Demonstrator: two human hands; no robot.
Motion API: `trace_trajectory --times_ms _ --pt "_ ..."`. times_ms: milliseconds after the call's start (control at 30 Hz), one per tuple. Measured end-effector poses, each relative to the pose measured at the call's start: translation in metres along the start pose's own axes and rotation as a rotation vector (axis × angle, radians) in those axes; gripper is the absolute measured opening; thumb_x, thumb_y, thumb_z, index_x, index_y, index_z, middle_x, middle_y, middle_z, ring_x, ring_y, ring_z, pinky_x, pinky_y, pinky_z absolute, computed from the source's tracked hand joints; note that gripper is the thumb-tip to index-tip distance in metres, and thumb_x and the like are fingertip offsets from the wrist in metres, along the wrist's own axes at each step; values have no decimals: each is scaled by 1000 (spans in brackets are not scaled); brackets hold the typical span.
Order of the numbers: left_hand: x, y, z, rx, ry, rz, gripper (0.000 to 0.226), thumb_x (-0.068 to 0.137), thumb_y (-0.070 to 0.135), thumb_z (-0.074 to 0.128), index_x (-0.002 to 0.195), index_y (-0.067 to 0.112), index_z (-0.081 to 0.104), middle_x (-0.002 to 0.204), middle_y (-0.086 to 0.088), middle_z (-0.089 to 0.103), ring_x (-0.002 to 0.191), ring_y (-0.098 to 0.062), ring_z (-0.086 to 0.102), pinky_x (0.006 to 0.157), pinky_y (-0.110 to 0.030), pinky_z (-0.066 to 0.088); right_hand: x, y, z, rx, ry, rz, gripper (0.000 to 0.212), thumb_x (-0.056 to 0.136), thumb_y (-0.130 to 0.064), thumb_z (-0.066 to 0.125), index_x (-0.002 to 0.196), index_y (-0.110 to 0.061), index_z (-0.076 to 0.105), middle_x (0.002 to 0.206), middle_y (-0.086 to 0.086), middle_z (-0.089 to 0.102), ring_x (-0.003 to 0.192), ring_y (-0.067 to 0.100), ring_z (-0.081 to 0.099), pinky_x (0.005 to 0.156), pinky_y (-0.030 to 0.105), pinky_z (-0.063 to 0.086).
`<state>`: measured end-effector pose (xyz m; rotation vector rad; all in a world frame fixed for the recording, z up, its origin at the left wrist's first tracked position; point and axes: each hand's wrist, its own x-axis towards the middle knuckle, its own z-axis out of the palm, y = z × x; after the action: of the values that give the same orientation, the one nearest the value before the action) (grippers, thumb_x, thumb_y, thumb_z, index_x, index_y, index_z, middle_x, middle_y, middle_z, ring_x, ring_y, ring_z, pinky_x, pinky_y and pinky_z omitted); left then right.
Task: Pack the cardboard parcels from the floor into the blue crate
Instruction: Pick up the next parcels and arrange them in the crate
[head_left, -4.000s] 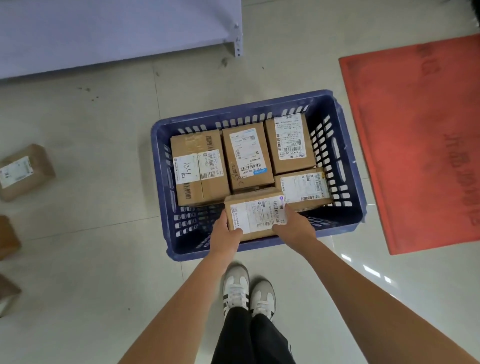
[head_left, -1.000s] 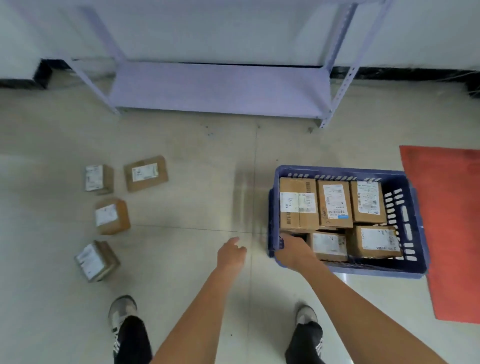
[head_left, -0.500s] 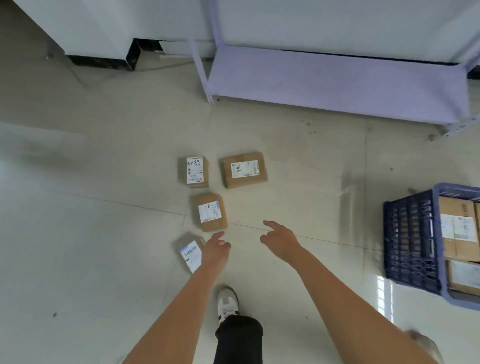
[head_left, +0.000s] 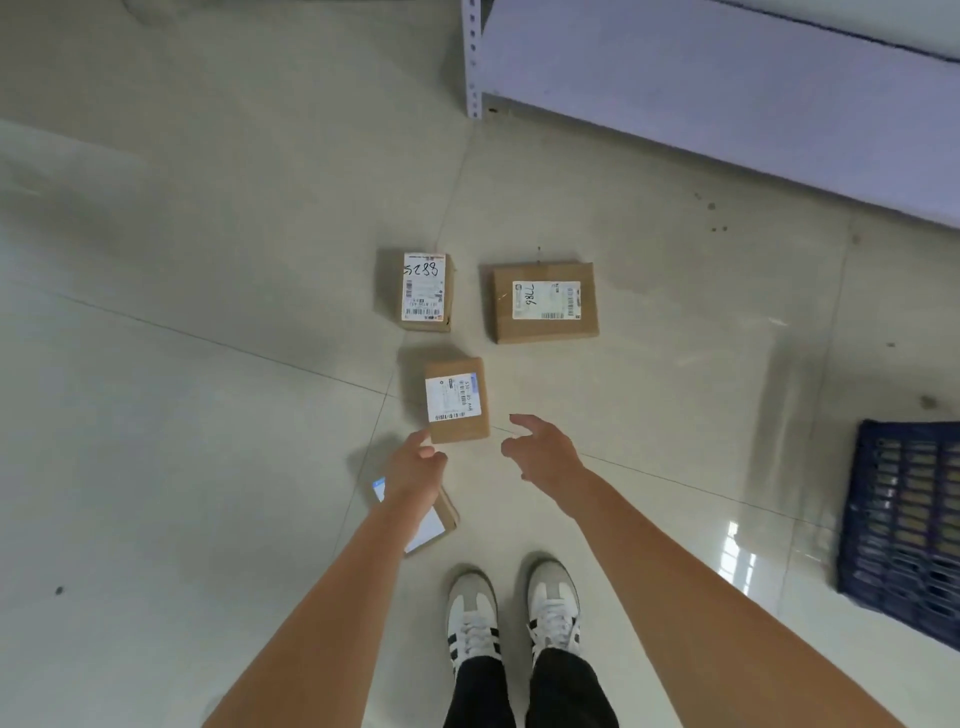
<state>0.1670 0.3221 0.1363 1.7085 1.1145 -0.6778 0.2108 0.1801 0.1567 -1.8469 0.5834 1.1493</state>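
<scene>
Several cardboard parcels with white labels lie on the tiled floor. The middle parcel (head_left: 456, 400) sits just beyond my fingertips, with my left hand (head_left: 415, 467) at its near left corner and my right hand (head_left: 543, 451) to its right. Both hands are empty with fingers loosely spread. Farther off lie a narrow parcel (head_left: 425, 292) and a wider one (head_left: 543, 301). A tilted parcel (head_left: 434, 525) is partly hidden under my left forearm. Only a corner of the blue crate (head_left: 904, 525) shows at the right edge, with its contents out of view.
A pale metal shelf (head_left: 727, 93) stands at the back right, its leg (head_left: 472, 57) reaching the floor beyond the parcels. My two shoes (head_left: 511, 613) are planted just behind the nearest parcel. Bare tiles stretch away on the left.
I let go of the parcel laid in the crate, turned left and stepped to the parcels on the floor. Both hands have reached forward to the middle parcel; the crate has slid to the right edge.
</scene>
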Motion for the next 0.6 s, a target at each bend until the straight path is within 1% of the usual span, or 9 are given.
trace_trajectory --times_ms 67,167,200,300,333,400,433,500,600 --pt "10 -4 0 -21 2 -3 48 92 5 44 139 14 44 131 -10 58 86 -21 49 62 -23 41 11 2 8 -15 -5 6 54 85 -14 52 138 -21 46 100 2 53 88 18 52 94 34 50" --pt "33 -8 -1 -8 17 -3 49 91 6 45 138 18 43 133 -7 57 102 -31 58 82 -31 48 34 0 19 -19 -7 -7 53 85 -14 53 137 -22 47 103 1 51 91 18 51 92 33 49" --pt "43 -10 -1 7 27 0 49 91 7 44 139 18 43 134 -7 56 108 -30 58 88 -32 47 44 -2 22 -25 0 -20 52 85 -15 53 136 -22 47 105 1 50 92 17 51 91 33 49" --pt "75 -10 3 65 48 25 50 91 9 43 140 18 41 136 -5 54 112 -26 56 93 -30 46 77 -11 31 -26 16 -56 51 87 -14 51 137 -21 46 107 1 51 91 18 51 84 30 48" --pt "88 -9 4 71 53 36 51 91 9 43 141 18 41 136 -6 55 114 -26 55 93 -25 46 90 -15 33 -29 16 -70 51 87 -13 50 138 -20 45 108 3 53 89 18 50 80 27 46" --pt "118 -5 9 62 55 59 52 91 7 42 141 18 40 135 -6 55 110 -25 55 80 -14 45 119 -24 38 -65 9 -111 51 88 -11 50 138 -18 44 112 5 54 89 18 48 77 25 41" --pt "135 -3 11 54 57 72 52 91 7 43 142 18 39 135 -7 55 112 -25 55 80 -16 42 135 -28 40 -83 11 -131 52 88 -11 50 139 -18 43 117 5 54 92 19 49 78 24 39" --pt "171 2 14 36 72 107 54 90 8 45 143 18 37 137 -8 53 121 -26 52 92 -24 39 172 -39 42 -96 35 -182 54 89 -13 53 141 -17 41 133 8 50 100 20 51 80 23 37" --pt "230 13 16 -7 110 166 56 90 10 46 144 17 33 139 -10 49 124 -29 49 102 -33 40 235 -61 44 -115 83 -274 57 89 -15 54 144 -14 37 141 11 45 105 21 50 80 23 37"
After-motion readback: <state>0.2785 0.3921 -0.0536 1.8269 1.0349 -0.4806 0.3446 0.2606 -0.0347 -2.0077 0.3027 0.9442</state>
